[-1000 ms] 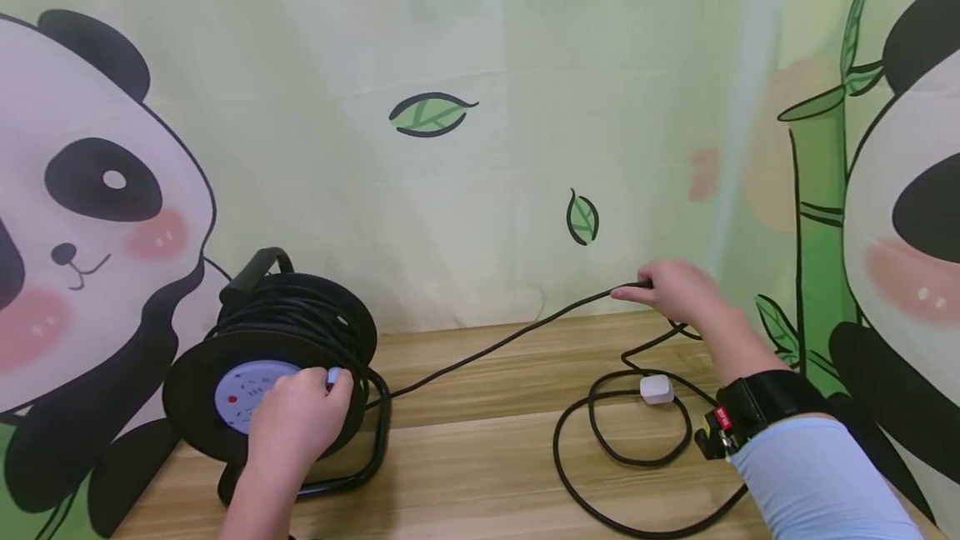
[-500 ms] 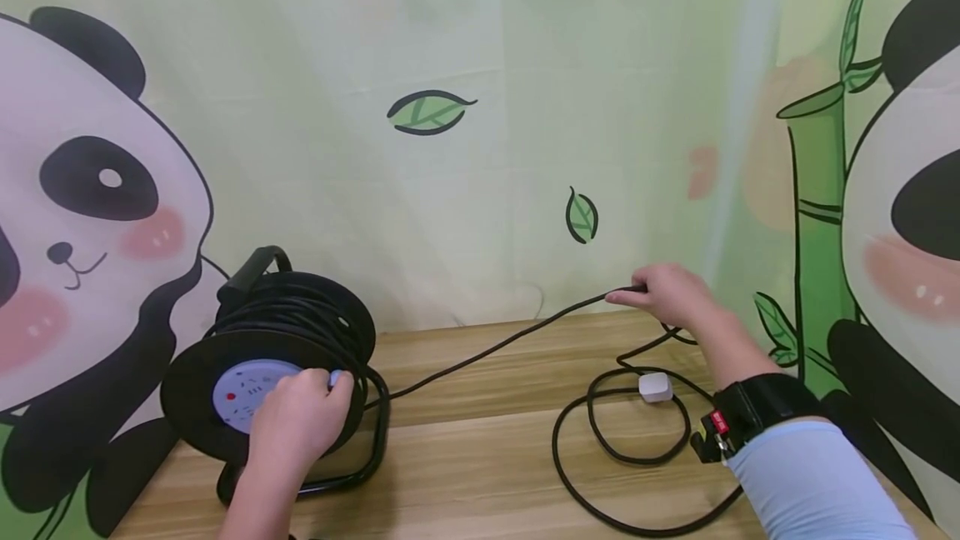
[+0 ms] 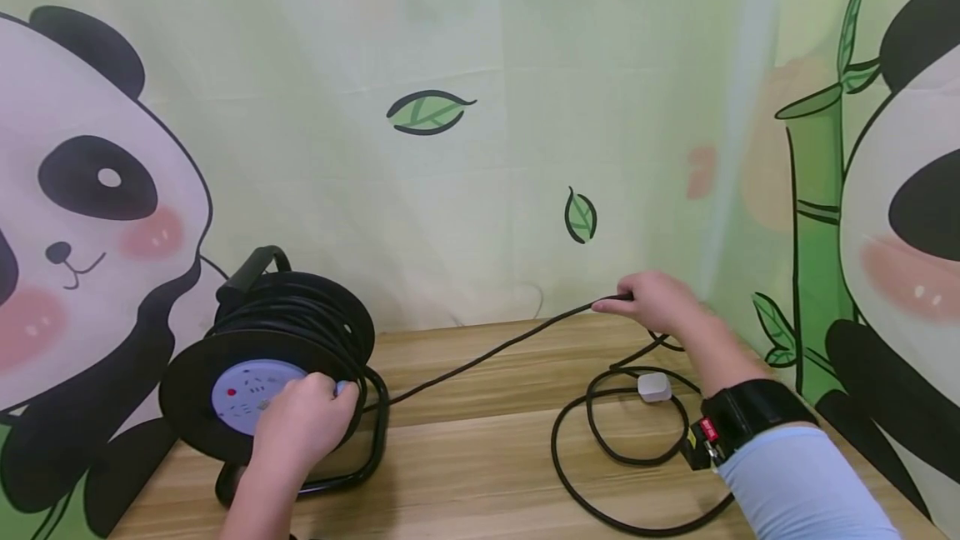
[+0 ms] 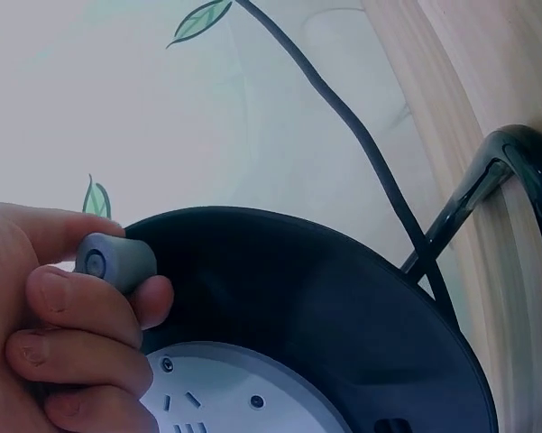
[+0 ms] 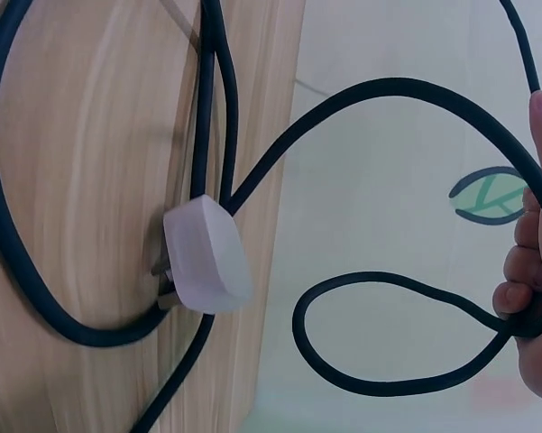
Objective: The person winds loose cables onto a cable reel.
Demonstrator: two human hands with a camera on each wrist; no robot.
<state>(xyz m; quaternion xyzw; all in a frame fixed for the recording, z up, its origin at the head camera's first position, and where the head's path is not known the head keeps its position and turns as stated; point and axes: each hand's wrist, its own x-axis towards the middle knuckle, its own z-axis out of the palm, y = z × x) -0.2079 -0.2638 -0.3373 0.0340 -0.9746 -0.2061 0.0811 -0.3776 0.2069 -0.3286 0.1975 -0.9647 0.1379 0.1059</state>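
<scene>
The round, black, rubber-looking cable (image 5: pixel 397 87), likely supple, is aptly gripped by the right hand (image 3: pixel 662 302), the grey cylindrical knob (image 4: pixel 131 260) by the left hand (image 3: pixel 303 419).

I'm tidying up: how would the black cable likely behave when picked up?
The black cable would probably bend easily yet feel springy, since it makes smooth, rounded loops. Pulled, it might unwind from the reel, where many turns sit.

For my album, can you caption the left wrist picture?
Left hand grips the gray knob on a black cable reel.
</scene>
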